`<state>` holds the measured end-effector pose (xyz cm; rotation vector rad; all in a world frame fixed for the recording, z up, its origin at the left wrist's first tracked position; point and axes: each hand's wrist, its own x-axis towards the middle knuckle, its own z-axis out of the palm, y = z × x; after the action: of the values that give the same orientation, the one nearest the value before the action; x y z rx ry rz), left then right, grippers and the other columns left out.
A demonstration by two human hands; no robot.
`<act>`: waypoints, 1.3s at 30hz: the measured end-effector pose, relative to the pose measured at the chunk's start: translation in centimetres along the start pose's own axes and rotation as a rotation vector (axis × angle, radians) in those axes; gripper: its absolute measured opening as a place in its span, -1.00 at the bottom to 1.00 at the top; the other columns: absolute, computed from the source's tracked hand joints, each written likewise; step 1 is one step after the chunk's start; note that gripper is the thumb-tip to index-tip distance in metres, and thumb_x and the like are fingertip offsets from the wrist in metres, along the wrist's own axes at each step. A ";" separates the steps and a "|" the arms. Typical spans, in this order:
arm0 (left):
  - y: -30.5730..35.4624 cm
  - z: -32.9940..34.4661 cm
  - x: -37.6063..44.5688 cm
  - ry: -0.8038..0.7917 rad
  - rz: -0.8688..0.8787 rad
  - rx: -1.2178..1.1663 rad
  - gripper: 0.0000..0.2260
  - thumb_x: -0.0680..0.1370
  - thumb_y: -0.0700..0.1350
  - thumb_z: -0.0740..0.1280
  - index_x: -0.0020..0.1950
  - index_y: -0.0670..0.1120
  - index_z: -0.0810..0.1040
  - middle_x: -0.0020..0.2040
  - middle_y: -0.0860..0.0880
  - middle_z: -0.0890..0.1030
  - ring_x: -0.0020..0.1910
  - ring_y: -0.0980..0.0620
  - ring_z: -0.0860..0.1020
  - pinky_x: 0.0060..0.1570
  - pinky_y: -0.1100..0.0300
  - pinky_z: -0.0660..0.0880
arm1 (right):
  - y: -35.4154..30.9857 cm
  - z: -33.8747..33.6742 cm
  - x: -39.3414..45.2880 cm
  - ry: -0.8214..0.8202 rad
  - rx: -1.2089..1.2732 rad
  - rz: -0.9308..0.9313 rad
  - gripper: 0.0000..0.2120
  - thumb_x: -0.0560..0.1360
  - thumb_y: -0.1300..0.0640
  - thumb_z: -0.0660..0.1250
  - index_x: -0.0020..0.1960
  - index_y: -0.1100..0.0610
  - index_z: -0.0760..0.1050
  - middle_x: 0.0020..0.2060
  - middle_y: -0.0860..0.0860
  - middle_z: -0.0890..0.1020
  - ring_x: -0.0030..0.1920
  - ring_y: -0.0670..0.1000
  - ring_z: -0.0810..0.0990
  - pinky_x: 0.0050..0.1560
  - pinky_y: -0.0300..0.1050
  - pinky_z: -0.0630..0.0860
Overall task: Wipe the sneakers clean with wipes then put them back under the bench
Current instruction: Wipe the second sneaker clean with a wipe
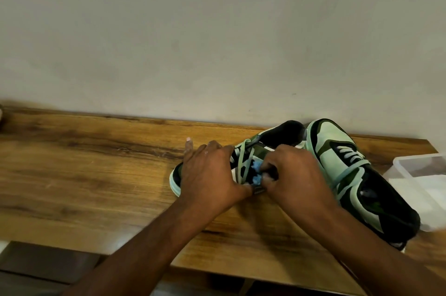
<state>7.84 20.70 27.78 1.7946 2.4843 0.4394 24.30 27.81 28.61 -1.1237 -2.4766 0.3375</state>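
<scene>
Two mint-green, olive and black sneakers lie on a wooden bench top (91,165). The left sneaker (280,136) points left, its toe under my left hand (207,175), which grips the front of the shoe. My right hand (294,175) pinches a small blue wipe (256,171) against the laces and tongue of that sneaker. The other sneaker (342,162) lies tilted just right of my right hand, laces up, its heel toward the bench's front edge.
A clear plastic box (424,189) stands at the bench's right end, touching the right sneaker. A plain wall (217,42) rises directly behind the bench. The front edge of the bench runs across the lower frame, with floor below at the left.
</scene>
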 end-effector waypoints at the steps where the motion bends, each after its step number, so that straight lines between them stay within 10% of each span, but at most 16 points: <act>1: 0.0 0.0 0.0 -0.003 0.004 0.009 -0.26 0.26 0.47 0.40 0.37 0.18 0.55 0.16 0.06 0.59 0.24 0.02 0.55 0.63 -0.17 0.00 | 0.5 -0.3 0.0 0.062 -0.002 0.032 -0.91 0.43 0.21 0.50 -0.15 0.03 0.67 -0.24 -0.10 0.51 -0.29 -0.16 0.44 -0.28 -0.31 0.32; 7: -0.3 0.4 -0.2 0.033 0.011 -0.050 -0.29 0.26 0.38 0.47 0.36 0.16 0.53 0.13 0.07 0.53 0.16 0.02 0.50 -0.05 0.13 0.43 | -0.1 0.8 -0.5 0.182 0.074 0.002 -0.87 0.39 0.28 0.51 -0.16 0.10 0.61 -0.17 -0.02 0.54 -0.24 -0.02 0.52 -0.24 0.00 0.57; 19: 0.1 2.1 -0.9 0.090 0.145 -0.118 -0.09 0.42 0.30 0.41 0.66 -0.06 0.21 0.51 0.00 0.44 0.49 -0.04 0.37 0.50 -0.04 0.35 | 0.7 0.9 -0.6 0.194 0.153 -0.002 -0.83 0.35 0.31 0.54 -0.19 0.08 0.62 -0.21 -0.06 0.58 -0.22 -0.07 0.53 -0.20 -0.05 0.58; 23: 0.3 2.6 -0.8 0.093 0.153 -0.090 -0.14 0.41 0.13 0.46 0.64 -0.10 0.25 0.51 -0.06 0.46 0.49 -0.08 0.39 0.51 -0.09 0.33 | 0.0 1.6 -1.1 0.019 0.123 -0.138 -0.81 0.30 0.30 0.52 -0.24 0.06 0.58 -0.25 -0.07 0.55 -0.25 -0.05 0.52 -0.26 -0.09 0.53; 29: 0.6 2.6 -0.8 0.142 0.150 -0.099 -0.24 0.35 0.16 0.53 0.49 -0.08 0.45 0.33 -0.02 0.59 0.32 -0.06 0.51 0.37 -0.03 0.46 | 3.1 0.7 0.2 0.284 0.157 0.076 -0.80 0.33 0.31 0.55 -0.21 0.07 0.59 -0.22 -0.07 0.56 -0.25 -0.07 0.53 -0.22 0.00 0.57; 39: 0.1 2.6 -0.8 0.151 0.164 -0.098 -0.25 0.38 0.21 0.51 0.49 -0.06 0.45 0.32 0.01 0.60 0.32 -0.03 0.53 0.46 0.00 0.38 | 3.8 1.1 0.2 0.222 0.178 0.093 -0.79 0.35 0.25 0.57 -0.26 0.04 0.57 -0.27 -0.10 0.56 -0.27 -0.13 0.52 -0.24 -0.01 0.57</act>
<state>8.72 20.53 25.26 2.0027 2.3682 0.7182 26.18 30.35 26.28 -1.1381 -2.1612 0.4258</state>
